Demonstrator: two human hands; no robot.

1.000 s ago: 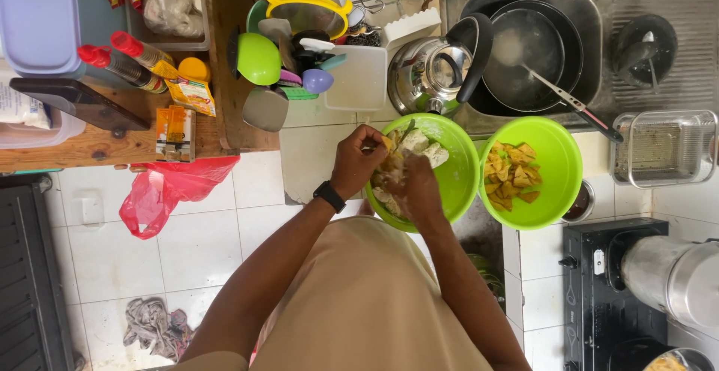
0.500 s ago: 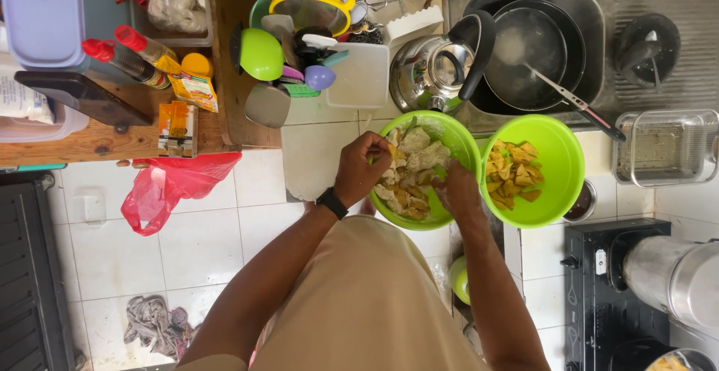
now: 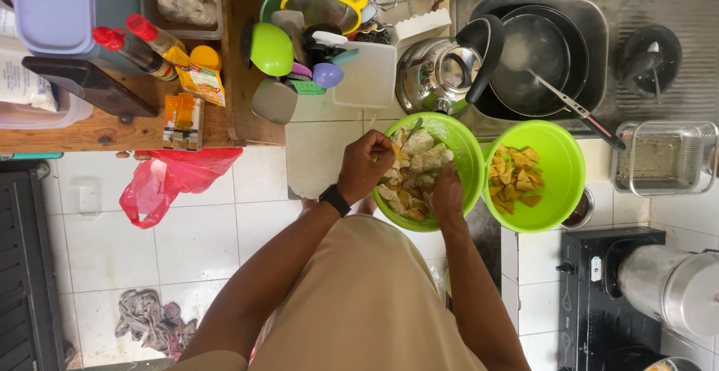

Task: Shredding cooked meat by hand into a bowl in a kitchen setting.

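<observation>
Overhead view of a person at a tiled counter (image 3: pixel 329 154). The left hand (image 3: pixel 365 165), a black watch (image 3: pixel 335 199) on its wrist, is closed on a yellowish piece over the rim of a green bowl (image 3: pixel 463 146) filled with pale and yellow food pieces (image 3: pixel 412 172). The right hand (image 3: pixel 447 193) rests in the bowl among them, fingers curled; whether it grips anything cannot be told. Just beside stands a second green bowl (image 3: pixel 558 154) holding yellow chips (image 3: pixel 513 180); behind, a steel kettle (image 3: pixel 438 79)
</observation>
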